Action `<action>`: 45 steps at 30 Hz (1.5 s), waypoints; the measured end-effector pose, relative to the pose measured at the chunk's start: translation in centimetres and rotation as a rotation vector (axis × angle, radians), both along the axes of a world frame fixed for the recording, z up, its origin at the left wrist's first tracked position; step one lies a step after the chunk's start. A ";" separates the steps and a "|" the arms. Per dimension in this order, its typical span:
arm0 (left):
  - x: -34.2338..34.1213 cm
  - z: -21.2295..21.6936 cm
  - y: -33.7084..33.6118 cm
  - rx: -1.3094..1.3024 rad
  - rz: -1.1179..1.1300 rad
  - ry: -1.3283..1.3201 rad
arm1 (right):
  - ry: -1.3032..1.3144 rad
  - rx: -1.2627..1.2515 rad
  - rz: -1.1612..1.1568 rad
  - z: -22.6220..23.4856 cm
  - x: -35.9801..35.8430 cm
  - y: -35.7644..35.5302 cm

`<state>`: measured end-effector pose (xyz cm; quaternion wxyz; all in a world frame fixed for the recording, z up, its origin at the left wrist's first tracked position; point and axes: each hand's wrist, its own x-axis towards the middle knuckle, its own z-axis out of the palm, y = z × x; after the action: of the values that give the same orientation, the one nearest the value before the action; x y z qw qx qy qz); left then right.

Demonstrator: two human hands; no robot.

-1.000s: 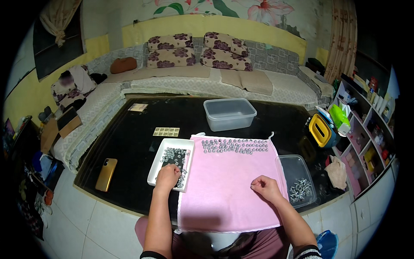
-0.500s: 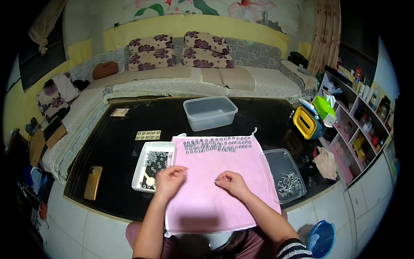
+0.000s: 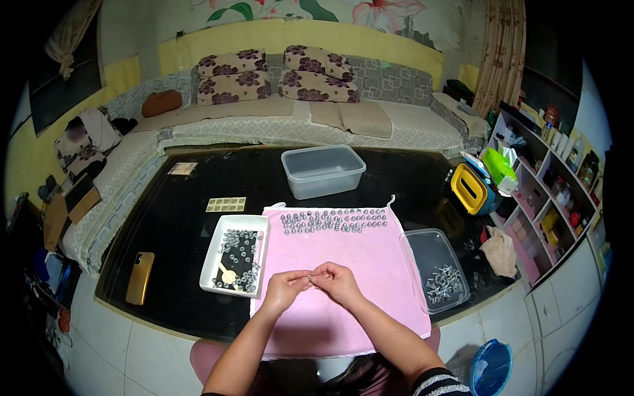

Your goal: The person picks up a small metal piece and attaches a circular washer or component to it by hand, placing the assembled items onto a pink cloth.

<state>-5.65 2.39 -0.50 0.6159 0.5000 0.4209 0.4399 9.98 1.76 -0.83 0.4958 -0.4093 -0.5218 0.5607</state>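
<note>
Over the pink cloth (image 3: 356,264), my left hand (image 3: 288,290) and my right hand (image 3: 335,282) meet fingertip to fingertip. Both are closed in a pinch around a small greyish piece (image 3: 310,278), mostly hidden by the fingers and too small to name. Along the cloth's far side stand rows of small silvery domed pieces (image 3: 323,223). Left of my hands, a white tray (image 3: 207,274) holds clear and silvery round pieces (image 3: 239,243) and a small pale spoon (image 3: 228,274). To the right, a shallow clear plastic lid (image 3: 422,254) carries a heap of small silver screw-like parts (image 3: 444,284).
Beyond the cloth sits a clear plastic tub (image 3: 323,175) on the black table (image 3: 231,168). A gold phone (image 3: 139,278) and a sticker sheet (image 3: 226,204) lie at left. A yellow-and-blue box (image 3: 470,188) stands at right; a blue bucket (image 3: 492,366) is on the floor.
My hands were apart and have come together over the cloth. The left moved right, away from the white tray's edge; the right moved left.
</note>
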 end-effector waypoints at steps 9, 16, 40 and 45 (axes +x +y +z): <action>-0.1 0.9 -0.3 -0.001 0.025 0.033 | -0.017 0.025 -0.006 0.1 0.1 -0.1; -0.1 1.0 -0.4 -0.013 0.016 -0.014 | 0.039 0.009 -0.008 0.0 0.3 0.0; 0.5 0.1 -0.3 0.278 0.105 0.095 | 0.097 -0.133 0.005 0.9 0.7 0.0; 0.4 -0.2 -0.2 0.213 0.117 0.065 | 0.126 -0.101 0.024 0.7 0.5 -0.2</action>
<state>-5.29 2.18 -0.72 0.5187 0.5513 0.4200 0.5006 10.46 1.52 -0.09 0.4997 -0.3915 -0.4653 0.6169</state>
